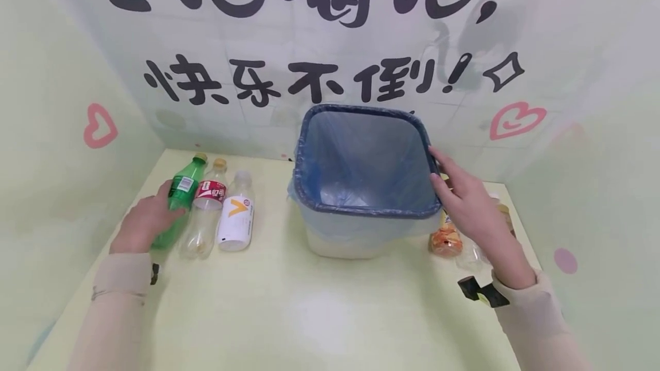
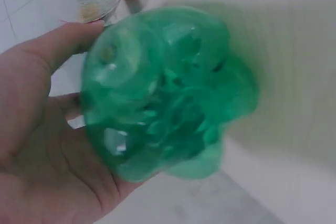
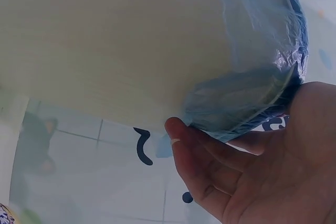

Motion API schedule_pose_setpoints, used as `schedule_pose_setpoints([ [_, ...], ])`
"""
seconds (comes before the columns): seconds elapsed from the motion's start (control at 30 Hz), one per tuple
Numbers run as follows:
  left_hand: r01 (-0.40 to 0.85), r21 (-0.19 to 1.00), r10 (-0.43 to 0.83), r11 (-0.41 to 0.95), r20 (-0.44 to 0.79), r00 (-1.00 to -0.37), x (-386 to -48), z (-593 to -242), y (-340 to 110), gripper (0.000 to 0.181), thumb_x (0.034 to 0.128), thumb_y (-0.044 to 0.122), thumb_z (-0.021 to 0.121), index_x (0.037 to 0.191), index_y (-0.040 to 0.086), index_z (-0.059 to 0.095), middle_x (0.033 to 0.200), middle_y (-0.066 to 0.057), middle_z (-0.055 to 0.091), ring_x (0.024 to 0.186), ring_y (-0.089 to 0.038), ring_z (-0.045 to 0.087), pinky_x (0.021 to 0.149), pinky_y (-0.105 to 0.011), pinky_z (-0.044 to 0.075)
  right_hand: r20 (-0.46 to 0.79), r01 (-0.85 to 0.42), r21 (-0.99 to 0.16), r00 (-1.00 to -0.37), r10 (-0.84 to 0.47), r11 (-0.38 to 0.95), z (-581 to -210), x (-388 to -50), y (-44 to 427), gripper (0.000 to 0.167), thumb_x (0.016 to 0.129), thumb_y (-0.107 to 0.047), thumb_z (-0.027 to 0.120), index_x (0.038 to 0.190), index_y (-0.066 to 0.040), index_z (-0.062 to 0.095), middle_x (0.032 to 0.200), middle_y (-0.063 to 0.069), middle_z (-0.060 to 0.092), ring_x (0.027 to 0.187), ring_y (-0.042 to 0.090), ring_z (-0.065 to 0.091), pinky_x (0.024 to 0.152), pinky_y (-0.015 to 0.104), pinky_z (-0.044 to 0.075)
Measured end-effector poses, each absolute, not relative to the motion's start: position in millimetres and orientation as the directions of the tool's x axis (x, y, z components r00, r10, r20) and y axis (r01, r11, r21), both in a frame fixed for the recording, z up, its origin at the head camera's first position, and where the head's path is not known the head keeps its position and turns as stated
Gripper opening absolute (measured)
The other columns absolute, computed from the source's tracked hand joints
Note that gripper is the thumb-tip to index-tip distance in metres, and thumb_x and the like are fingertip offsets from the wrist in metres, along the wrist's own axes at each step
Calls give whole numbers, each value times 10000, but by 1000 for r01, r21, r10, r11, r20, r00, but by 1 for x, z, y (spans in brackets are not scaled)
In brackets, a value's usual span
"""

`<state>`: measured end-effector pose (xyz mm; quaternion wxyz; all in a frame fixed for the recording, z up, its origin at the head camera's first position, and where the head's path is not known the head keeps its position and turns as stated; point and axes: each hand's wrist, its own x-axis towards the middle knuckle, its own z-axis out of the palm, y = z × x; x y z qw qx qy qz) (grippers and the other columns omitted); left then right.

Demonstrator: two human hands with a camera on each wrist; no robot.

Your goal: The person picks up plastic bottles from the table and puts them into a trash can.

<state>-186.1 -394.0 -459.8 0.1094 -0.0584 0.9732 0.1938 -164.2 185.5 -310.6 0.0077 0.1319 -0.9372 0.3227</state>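
Head view, left hand [image 1: 146, 221] wrapped round a green bottle [image 1: 180, 202] left of the blue-rimmed bin [image 1: 361, 210], red-labelled bottle [image 1: 210, 190] and white-labelled bottle [image 1: 237, 219] between it and the bin, right hand [image 1: 468, 202] gripping the bin by its right edge.

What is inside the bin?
A bluish plastic liner shows inside the bin, which the right hand holds at its rim. Its near side hides part of the bottom; anything there cannot be seen.
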Motion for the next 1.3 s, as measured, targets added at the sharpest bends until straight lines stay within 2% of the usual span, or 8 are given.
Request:
schedule_pose_setpoints([
  [0.13,-155,383,-83,911,-200,-976,-180,-471,-402,896,955,354,623,1554,-26,77,1250,-440,418,940,-515,511,712,-619,473,59,-239,-602,-965,-256,762,-310,-165,182,572,1074,-370,381,1598,-218,209,1488,221,447,1199,405,561,912,557,485],
  [0.27,-108,394,-79,913,-88,-993,-176,-464,-405,894,950,390,629,1570,12,106,1202,-421,448,896,-512,520,637,-588,466,45,-240,-585,-964,-264,775,-306,-166,181,576,1078,-373,364,1603,-220,184,1509,230,418,1206,417,555,913,570,476],
  [0.37,-27,392,-34,919,11,-999,-180,-434,-398,870,947,361,649,1582,53,139,1162,-386,497,859,-483,536,589,-546,460,31,-228,-589,-965,-260,775,-304,-166,182,582,1079,-378,353,1606,-228,159,1534,226,383,1196,422,550,905,570,470],
  [0.57,104,358,33,928,200,-979,-194,-347,-361,845,920,303,665,1599,158,182,1180,-352,514,880,-468,511,609,-589,444,41,-214,-603,-970,-238,768,-304,-163,189,585,1079,-388,343,1607,-237,143,1543,219,369,1197,419,541,869,538,464],
  [0.63,120,336,41,934,234,-971,-193,-330,-350,842,911,309,661,1598,174,194,1188,-351,509,879,-465,506,605,-585,445,36,-209,-605,-971,-236,768,-305,-162,188,588,1078,-393,346,1608,-248,135,1569,200,335,1260,435,505,944,581,455],
  [0.8,141,304,65,942,247,-967,-189,-311,-336,839,901,312,661,1599,225,203,1226,-340,508,888,-456,513,597,-569,450,30,-209,-603,-970,-240,770,-305,-164,186,595,1072,-408,354,1606,-274,130,1600,155,288,1338,445,439,1050,628,363],
  [1.07,171,281,106,944,235,-966,-191,-292,-321,828,902,346,646,1598,272,203,1343,-325,490,933,-450,517,576,-526,449,19,-201,-599,-971,-237,775,-306,-164,185,601,1071,-418,350,1607,-266,126,1605,147,280,1303,435,470,1040,628,376],
  [1.3,249,223,196,942,238,-951,-189,-262,-292,806,902,397,635,1590,317,223,1337,-258,523,937,-398,521,595,-466,436,12,-200,-600,-970,-242,774,-307,-163,186,602,1073,-410,346,1608,-260,113,1614,141,257,1338,446,435,1065,625,346],
])
